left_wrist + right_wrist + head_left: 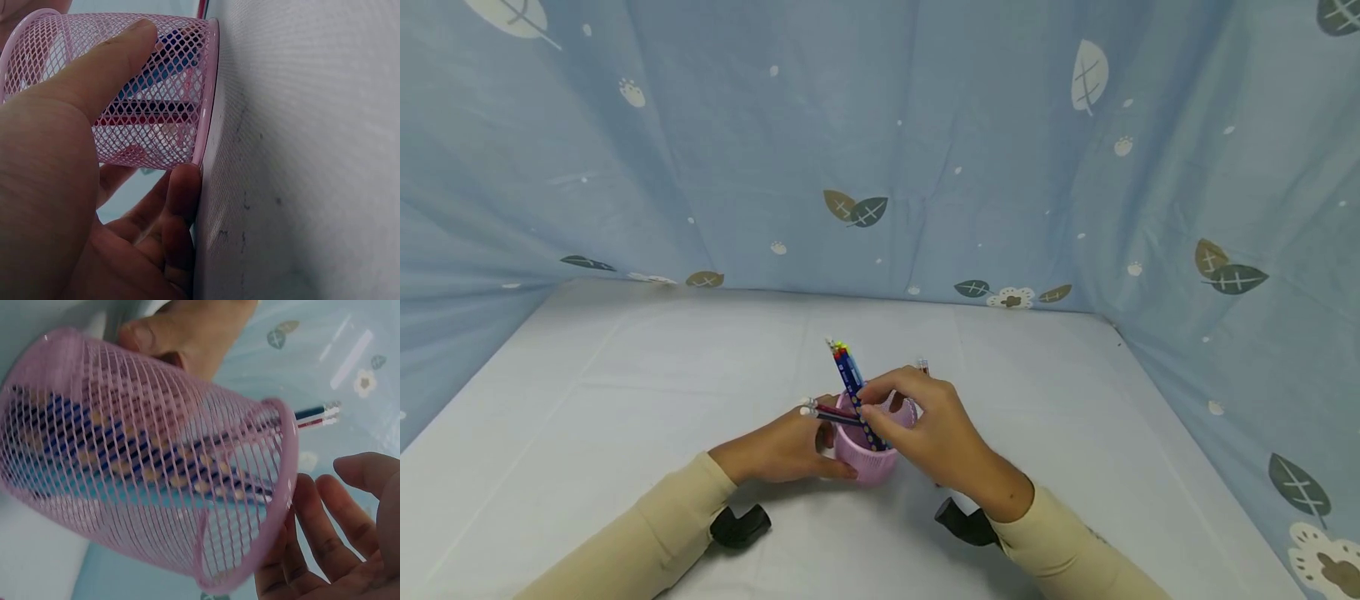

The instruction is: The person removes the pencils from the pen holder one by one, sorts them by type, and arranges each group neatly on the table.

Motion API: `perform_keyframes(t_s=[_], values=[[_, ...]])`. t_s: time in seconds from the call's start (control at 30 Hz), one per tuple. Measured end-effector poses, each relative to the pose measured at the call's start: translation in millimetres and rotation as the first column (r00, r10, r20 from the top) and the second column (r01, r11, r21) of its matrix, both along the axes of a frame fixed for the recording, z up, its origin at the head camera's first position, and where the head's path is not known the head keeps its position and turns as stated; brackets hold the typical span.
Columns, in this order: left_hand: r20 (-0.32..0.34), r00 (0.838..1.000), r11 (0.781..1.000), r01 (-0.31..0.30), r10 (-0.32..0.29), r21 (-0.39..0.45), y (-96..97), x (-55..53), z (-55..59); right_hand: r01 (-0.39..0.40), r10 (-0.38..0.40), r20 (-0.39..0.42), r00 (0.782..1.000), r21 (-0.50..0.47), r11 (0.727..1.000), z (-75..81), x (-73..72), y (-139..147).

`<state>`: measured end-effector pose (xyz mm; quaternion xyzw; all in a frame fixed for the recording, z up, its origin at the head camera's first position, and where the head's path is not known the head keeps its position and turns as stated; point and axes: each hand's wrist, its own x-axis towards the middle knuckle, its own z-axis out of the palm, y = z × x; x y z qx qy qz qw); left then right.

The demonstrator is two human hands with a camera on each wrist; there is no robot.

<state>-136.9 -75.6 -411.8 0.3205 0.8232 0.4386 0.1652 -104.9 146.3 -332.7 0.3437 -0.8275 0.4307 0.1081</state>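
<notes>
My left hand (790, 446) grips a pink mesh pencil cup (867, 462) from its left side. In the left wrist view, the cup's base rim (206, 100) is right at the white surface, with thumb and fingers around the wall. Inside stand dark blue pencils with pale dots (850, 379) beside a light blue one, leaning up and left. Two striped pencils, one reddish (831, 409) and one dark (835, 417), lean over the left rim. My right hand (925, 417) is at the rim, fingertips beside the blue pencils; its thumb and fingers stand apart in the right wrist view.
Beyond my right hand, silver pencil ends (923, 365) show, the rest mostly hidden by the hand. A white cloth-covered table (662, 358) lies beneath everything. A blue curtain with leaf prints (737, 142) closes off the back and sides. Black wrist mounts (741, 527) sit under both forearms.
</notes>
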Motion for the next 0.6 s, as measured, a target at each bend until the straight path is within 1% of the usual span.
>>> perform_keyframes(t_s=[0.23, 0.37, 0.47, 0.6], values=[[0.013, 1.000, 1.000, 0.013, -0.013, -0.013, -0.9, -0.1, 0.4, -0.043, 0.042, -0.031, 0.999, -0.011, 0.999, -9.3, 1.7, -6.7], [-0.003, 1.000, 0.999, 0.005, -0.005, -0.032, -1.0, -0.7, 1.5, -0.031, 0.031, -0.036, 0.999, -0.001, 1.000, -12.2, 2.8, -9.6], [-0.012, 1.000, 1.000, 0.009, -0.009, -0.025, -0.5, -0.8, 1.8, -0.020, 0.020, -0.036, 0.999, 0.017, 1.000, -13.4, 3.7, -11.9], [-0.012, 1.000, 1.000, 0.014, -0.014, -0.013, -0.7, -0.9, 1.0, -0.014, 0.016, -0.057, 0.998, 0.033, 0.999, -15.6, 3.9, -14.4]])
